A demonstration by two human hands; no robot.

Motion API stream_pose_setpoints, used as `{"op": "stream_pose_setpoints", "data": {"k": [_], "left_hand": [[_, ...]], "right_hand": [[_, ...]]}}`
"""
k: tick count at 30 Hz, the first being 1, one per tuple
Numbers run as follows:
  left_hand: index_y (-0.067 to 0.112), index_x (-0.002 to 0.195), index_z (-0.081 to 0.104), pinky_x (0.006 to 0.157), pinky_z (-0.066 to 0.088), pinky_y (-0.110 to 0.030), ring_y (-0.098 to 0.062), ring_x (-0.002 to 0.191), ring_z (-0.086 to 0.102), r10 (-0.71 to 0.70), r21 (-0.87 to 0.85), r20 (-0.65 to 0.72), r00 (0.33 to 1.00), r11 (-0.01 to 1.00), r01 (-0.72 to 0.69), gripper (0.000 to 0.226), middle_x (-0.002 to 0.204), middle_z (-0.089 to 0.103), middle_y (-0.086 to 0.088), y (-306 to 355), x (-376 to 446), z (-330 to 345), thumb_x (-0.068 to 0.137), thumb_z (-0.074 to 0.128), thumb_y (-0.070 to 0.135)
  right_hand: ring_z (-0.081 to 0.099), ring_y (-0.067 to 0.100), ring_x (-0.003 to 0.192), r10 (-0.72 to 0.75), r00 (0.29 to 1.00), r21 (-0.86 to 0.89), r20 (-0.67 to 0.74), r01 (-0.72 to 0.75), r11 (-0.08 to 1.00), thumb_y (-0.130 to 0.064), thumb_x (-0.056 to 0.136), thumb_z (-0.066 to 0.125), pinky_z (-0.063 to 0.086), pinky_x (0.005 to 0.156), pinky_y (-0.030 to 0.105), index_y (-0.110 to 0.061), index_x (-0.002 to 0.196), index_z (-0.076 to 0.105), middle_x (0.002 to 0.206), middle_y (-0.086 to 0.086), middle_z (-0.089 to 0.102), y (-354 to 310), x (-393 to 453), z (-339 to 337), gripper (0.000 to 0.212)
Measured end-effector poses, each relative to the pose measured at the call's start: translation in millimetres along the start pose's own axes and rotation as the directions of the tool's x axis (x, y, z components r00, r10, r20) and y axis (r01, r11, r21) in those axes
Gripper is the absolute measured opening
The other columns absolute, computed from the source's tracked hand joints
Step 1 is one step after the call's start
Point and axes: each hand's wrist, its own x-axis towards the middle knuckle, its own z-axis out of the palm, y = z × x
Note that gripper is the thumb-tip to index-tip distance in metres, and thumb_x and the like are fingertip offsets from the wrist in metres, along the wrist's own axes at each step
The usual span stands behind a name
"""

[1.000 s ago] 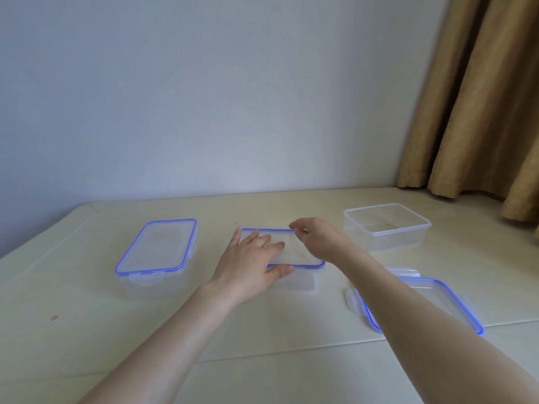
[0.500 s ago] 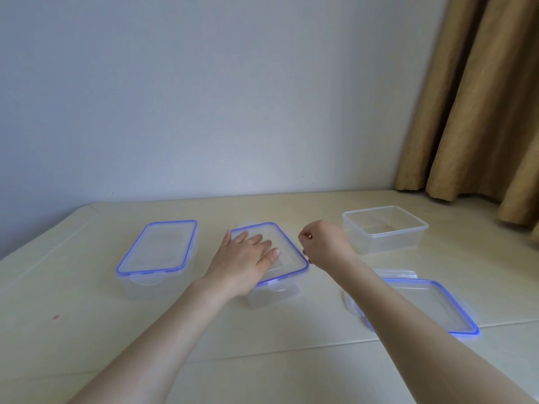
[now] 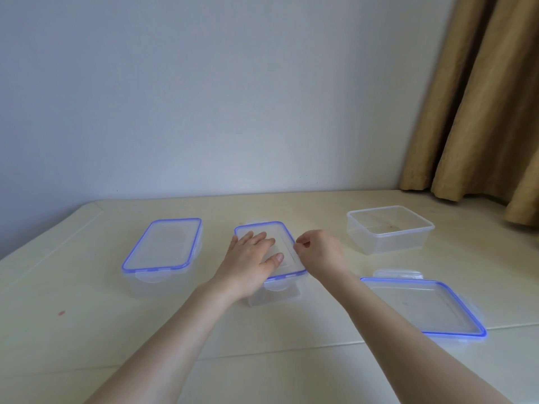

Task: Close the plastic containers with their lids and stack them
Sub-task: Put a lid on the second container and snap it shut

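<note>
Containers are sitting on the counter (image 3: 262, 357), three of them. The middle container (image 3: 274, 295) is sitting near the middle of the counter with its blue-rimmed lid (image 3: 287, 252) on top. The left hand (image 3: 250, 263) is lying flat and spread wide on that lid, pressing down. The right hand (image 3: 319, 253) is curling up tight just beside the lid's right edge, its fingertips (image 3: 300, 246) pinching in; I cannot tell if they are gripping a flap or nothing.

The left container (image 3: 163, 258) is sitting toward the counter's left edge with its lid already on. The open container (image 3: 389, 230) is waiting toward the back right with no lid. Its big lid (image 3: 423, 307) is lying flat toward the front right, apart from it.

What could be going wrong? The middle lid may be sitting a bit crooked, so a flap might not be snapping shut. Pushing hard on one side could be tipping or sliding the light box. The right arm is passing close to the big lid and could be bumping it off the front edge.

The counter is pale cream, smooth, with a small red spot near the left front. A plain grey-white wall (image 3: 233, 97) is standing behind, and tan curtains (image 3: 481, 112) are hanging at the back right corner.
</note>
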Motion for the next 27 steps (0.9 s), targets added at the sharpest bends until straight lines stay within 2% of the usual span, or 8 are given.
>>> {"op": "stream_pose_setpoints", "data": {"k": [3, 6, 8, 13, 19, 23, 27], "left_hand": [[0.024, 0.142, 0.035, 0.118, -0.004, -0.040, -0.019, 0.146, 0.008, 0.002, -0.011, -0.012, 1.000, 1.000, -0.002, 0.053, 0.157, 0.021, 0.000, -0.5, -0.4, 1.0, 0.095, 0.033, 0.048], [0.024, 0.142, 0.035, 0.118, -0.005, -0.040, -0.019, 0.146, 0.007, 0.001, -0.021, -0.015, 1.000, 1.000, -0.001, 0.053, 0.157, 0.020, -0.001, -0.1, -0.1, 1.7, 0.095, 0.034, 0.048], [0.024, 0.142, 0.035, 0.118, -0.005, -0.040, -0.019, 0.146, 0.007, 0.002, -0.024, -0.019, 1.000, 1.000, -0.003, 0.053, 0.157, 0.021, -0.001, 0.0, -0.2, 2.2, 0.095, 0.034, 0.048], [0.024, 0.141, 0.036, 0.117, -0.005, -0.038, -0.020, 0.146, 0.008, 0.008, -0.023, -0.032, 0.999, 1.000, -0.008, 0.053, 0.157, 0.021, -0.001, -0.2, 0.9, 3.3, 0.094, 0.035, 0.048], [0.023, 0.141, 0.036, 0.117, -0.005, -0.040, -0.020, 0.146, 0.008, 0.013, -0.020, -0.036, 0.999, 1.000, -0.014, 0.053, 0.157, 0.021, -0.002, -0.1, 1.8, 3.5, 0.094, 0.035, 0.048], [0.023, 0.141, 0.036, 0.118, -0.004, -0.039, -0.020, 0.146, 0.008, 0.011, -0.022, -0.042, 0.999, 1.000, -0.012, 0.052, 0.157, 0.021, -0.002, 0.1, 1.2, 4.3, 0.094, 0.036, 0.047], [0.023, 0.141, 0.035, 0.118, -0.004, -0.040, -0.019, 0.146, 0.007, 0.009, -0.024, -0.028, 1.000, 1.000, -0.009, 0.056, 0.157, 0.020, -0.001, 0.3, 0.6, 3.0, 0.093, 0.036, 0.051]], "right_hand": [[0.065, 0.026, 0.084, 0.016, 1.000, 0.057, -0.011, -0.015, 0.998, -0.018, 0.085, 0.051, 0.051, 0.069, 0.030, -0.009, 0.094, 0.072, 0.091, 0.006, 0.073, 1.6, -1.0, 3.8, 0.024], [0.060, 0.018, 0.078, 0.038, 0.999, 0.137, -0.016, -0.036, 0.990, -0.020, 0.085, 0.055, 0.042, 0.060, 0.024, -0.013, 0.097, 0.071, 0.094, 0.001, 0.072, 3.8, -0.8, 6.1, 0.021], [0.059, 0.017, 0.079, 0.050, 0.999, 0.178, -0.021, -0.046, 0.983, -0.020, 0.085, 0.056, 0.040, 0.060, 0.023, -0.014, 0.098, 0.071, 0.095, 0.001, 0.072, 4.4, -0.9, 7.5, 0.021], [0.064, 0.021, 0.088, 0.069, 0.997, 0.264, -0.020, -0.061, 0.963, -0.016, 0.085, 0.057, 0.044, 0.070, 0.025, -0.010, 0.094, 0.073, 0.094, 0.003, 0.073, 5.1, -2.7, 5.9, 0.019], [0.066, 0.028, 0.088, 0.095, 0.995, 0.313, -0.020, -0.084, 0.946, -0.012, 0.083, 0.056, 0.053, 0.074, 0.032, -0.007, 0.084, 0.073, 0.090, 0.010, 0.074, 3.9, -3.2, 6.2, 0.017], [0.066, 0.031, 0.088, 0.126, 0.992, 0.357, -0.018, -0.112, 0.927, -0.010, 0.083, 0.055, 0.054, 0.073, 0.035, -0.007, 0.082, 0.072, 0.088, 0.012, 0.073, 4.4, -3.9, 8.7, 0.017], [0.066, 0.028, 0.087, 0.113, 0.993, 0.344, -0.026, -0.097, 0.934, -0.011, 0.084, 0.055, 0.049, 0.067, 0.029, -0.009, 0.084, 0.071, 0.089, 0.009, 0.073, 4.0, -5.5, 8.3, 0.016]]}}
